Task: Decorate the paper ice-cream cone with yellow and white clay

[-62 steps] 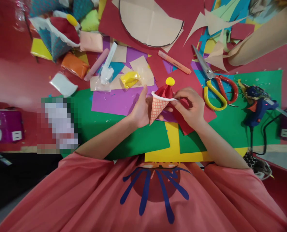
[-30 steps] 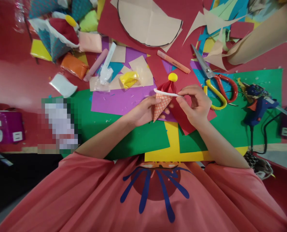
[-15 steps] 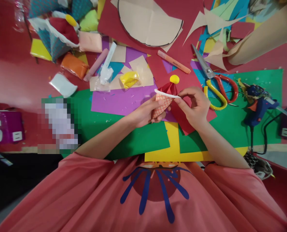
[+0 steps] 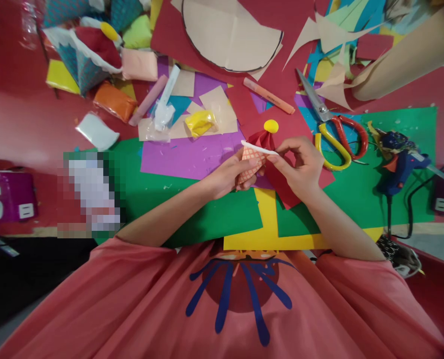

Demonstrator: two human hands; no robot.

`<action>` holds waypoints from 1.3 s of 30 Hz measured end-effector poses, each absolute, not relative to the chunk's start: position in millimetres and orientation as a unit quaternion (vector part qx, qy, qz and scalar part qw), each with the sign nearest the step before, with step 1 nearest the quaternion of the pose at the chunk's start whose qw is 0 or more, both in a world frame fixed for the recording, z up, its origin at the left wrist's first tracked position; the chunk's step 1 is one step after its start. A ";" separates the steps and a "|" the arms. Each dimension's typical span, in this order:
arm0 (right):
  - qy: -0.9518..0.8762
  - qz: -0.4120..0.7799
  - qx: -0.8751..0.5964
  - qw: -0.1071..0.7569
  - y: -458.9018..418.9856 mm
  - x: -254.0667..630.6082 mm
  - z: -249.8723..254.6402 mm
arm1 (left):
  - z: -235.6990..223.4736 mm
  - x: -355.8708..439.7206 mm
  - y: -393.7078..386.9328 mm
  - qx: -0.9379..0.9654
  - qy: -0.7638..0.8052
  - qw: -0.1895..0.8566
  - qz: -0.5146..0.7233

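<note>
A small paper cone (image 4: 246, 173) with an orange lattice pattern is wrapped in the fingers of my left hand (image 4: 225, 177), the thumb lying across its front. Along the cone's mouth runs a soft white strip (image 4: 258, 148), perhaps clay. My right hand (image 4: 303, 164) is closed in a pinch on the right end of that strip. Folded red paper (image 4: 261, 137) rises out of the cone, topped by a yellow ball (image 4: 271, 126). The far side of the cone is hidden.
Scissors (image 4: 323, 112) lie right of my hands, with a blue glue gun (image 4: 403, 172) beyond. An orange marker (image 4: 269, 95), a yellow clay packet (image 4: 200, 123) and a larger blue cone (image 4: 80, 55) lie farther back. Green sheets (image 4: 207, 214) cover the near table.
The cone has tilted slightly, its white rim now sloping more down to the right. My left thumb has slid right across the cone; my right hand has shifted a little left.
</note>
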State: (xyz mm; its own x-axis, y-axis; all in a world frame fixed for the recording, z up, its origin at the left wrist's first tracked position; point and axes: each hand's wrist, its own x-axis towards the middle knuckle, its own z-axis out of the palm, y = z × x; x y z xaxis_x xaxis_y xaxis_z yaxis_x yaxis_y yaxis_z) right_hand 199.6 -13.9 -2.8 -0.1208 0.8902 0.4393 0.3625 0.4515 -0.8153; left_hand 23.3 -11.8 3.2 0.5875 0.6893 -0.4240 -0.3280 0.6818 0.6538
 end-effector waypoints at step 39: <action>-0.746 0.180 -0.406 0.497 -9.4 200.8 3.5 | -0.4 20.6 -9.0 0.268 0.327 0.852 0.309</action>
